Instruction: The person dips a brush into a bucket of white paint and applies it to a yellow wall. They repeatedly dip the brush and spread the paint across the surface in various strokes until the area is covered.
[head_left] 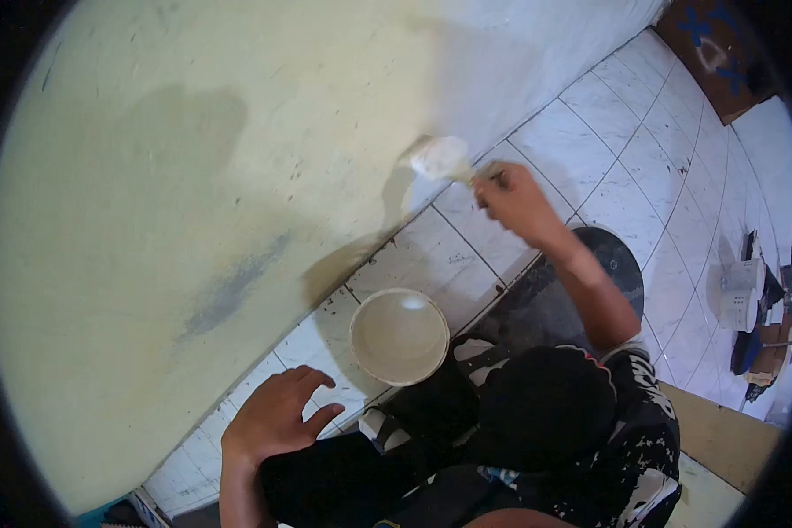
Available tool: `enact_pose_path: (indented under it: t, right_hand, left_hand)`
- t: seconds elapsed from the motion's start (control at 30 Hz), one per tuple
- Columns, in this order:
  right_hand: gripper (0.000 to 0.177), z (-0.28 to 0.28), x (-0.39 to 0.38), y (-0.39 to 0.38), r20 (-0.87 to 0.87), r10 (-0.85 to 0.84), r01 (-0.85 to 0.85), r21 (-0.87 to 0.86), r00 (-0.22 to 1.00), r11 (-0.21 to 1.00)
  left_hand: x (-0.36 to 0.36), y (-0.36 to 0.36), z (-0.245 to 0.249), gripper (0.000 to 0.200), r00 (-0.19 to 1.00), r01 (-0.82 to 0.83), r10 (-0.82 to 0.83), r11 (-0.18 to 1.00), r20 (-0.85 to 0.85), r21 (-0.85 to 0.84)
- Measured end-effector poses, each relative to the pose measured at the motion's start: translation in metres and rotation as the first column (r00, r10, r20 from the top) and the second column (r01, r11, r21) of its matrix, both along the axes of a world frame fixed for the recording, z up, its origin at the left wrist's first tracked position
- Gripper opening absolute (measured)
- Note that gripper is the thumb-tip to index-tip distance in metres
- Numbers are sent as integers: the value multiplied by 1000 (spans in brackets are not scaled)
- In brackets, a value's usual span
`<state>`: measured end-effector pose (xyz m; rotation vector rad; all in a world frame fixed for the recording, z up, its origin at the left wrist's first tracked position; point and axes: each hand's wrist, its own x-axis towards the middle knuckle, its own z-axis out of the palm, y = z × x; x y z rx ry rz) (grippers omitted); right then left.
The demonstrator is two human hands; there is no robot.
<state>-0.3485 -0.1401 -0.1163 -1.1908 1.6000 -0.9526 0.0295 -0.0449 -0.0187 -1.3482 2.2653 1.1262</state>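
Note:
My right hand (515, 202) is closed round the handle of a paintbrush (440, 158), slightly smeared by motion. The brush's broad white head is right at the lower part of the wall (264, 106), close to where it meets the tiles. Below it on the floor stands a round whitish bucket (354, 346) with pale liquid (402, 339) inside. My left hand (282, 409) hangs left of the bucket, thumb and fingers apart, with nothing in it.
The wall is pale yellow, whiter toward the upper right, with a grey scuffed patch (238, 286). White floor tiles (625, 202) run along it. A dark round-ended object (612, 255) lies beneath my right forearm. Brown cardboard (713, 57) with blue tape stands at the upper right.

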Motion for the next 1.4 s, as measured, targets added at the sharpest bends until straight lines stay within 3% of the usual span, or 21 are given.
enact_pose_path:
  t: [0.07,0.17,0.23,0.27,0.33,0.37,0.47,0.5,0.6,0.67,0.77,0.9,0.97,1.0,1.03,1.07,1.1,1.13,1.17,1.27,1.4]
  right_hand:
    - [22,40,-1,9,-24,29,-31,-70,999,997]
    - [18,93,-6,19,-158,166,-171,-14,973,985]
    - [16,120,4,28,-258,410,-398,100,875,912]
    - [16,125,12,27,-277,425,-409,114,862,905]
    - [20,129,34,22,-456,734,-741,211,502,638]
    - [20,126,52,21,-445,754,-755,225,483,616]
    - [31,110,109,25,-387,918,-737,596,84,318]
    - [36,87,118,27,-412,911,-768,582,2,265]
    - [41,25,152,43,-485,871,-805,548,-84,228]
    - [48,-10,173,52,-428,873,-791,607,-234,85]
    - [52,-84,173,66,-516,824,-862,502,-233,71]
    - [52,-116,182,72,-557,775,-790,599,-298,126]
    - [49,-128,181,72,-543,778,-827,559,-317,53]
    - [45,-155,177,73,-582,779,-873,478,-233,96]
    - [35,-159,175,70,-582,778,-923,386,-237,7]
    - [26,-175,178,69,-678,631,-908,404,-378,-110]
    - [23,-226,183,70,-734,536,-897,429,-416,-109]
    - [25,-206,194,67,-672,481,-820,525,-563,-227]
    - [25,-205,202,75,-611,493,-753,640,-620,-155]
    - [25,-208,189,73,-614,651,-764,641,-446,81]
    - [25,-205,177,75,-607,755,-766,600,-250,228]
  left_hand:
    - [1,2,-6,36,996,87,-87,995,-1,-54]
    - [0,10,-7,34,982,190,-190,980,10,-57]
    - [0,17,-6,32,959,284,-284,959,24,-10]
    - [0,20,-3,32,963,269,-269,963,-1,-12]
    - [0,26,7,37,935,348,-351,936,57,58]
    - [3,31,11,37,943,326,-330,942,46,73]
    - [10,49,13,35,929,364,-357,930,-93,59]
    - [11,55,11,35,899,423,-409,904,-157,62]
    - [15,72,7,35,846,495,-472,868,-250,38]
    - [19,82,10,34,828,536,-515,843,-223,42]
    - [27,87,14,32,830,535,-518,844,-208,30]
    - [36,89,17,35,841,513,-505,859,-193,-10]
    - [39,90,16,37,862,483,-484,874,-153,-42]
    - [39,88,19,39,862,474,-476,879,-171,-55]
    - [39,90,17,33,873,439,-443,896,-203,-69]
    - [35,86,18,35,856,499,-495,866,-149,-10]
    - [20,78,40,43,830,558,-552,826,-84,86]
    - [27,83,33,30,870,460,-450,888,-202,3]
    - [19,77,43,26,853,493,-479,870,-204,20]
    - [2,64,54,37,857,514,-487,836,-169,194]
    - [-7,55,37,39,817,575,-573,802,-64,161]
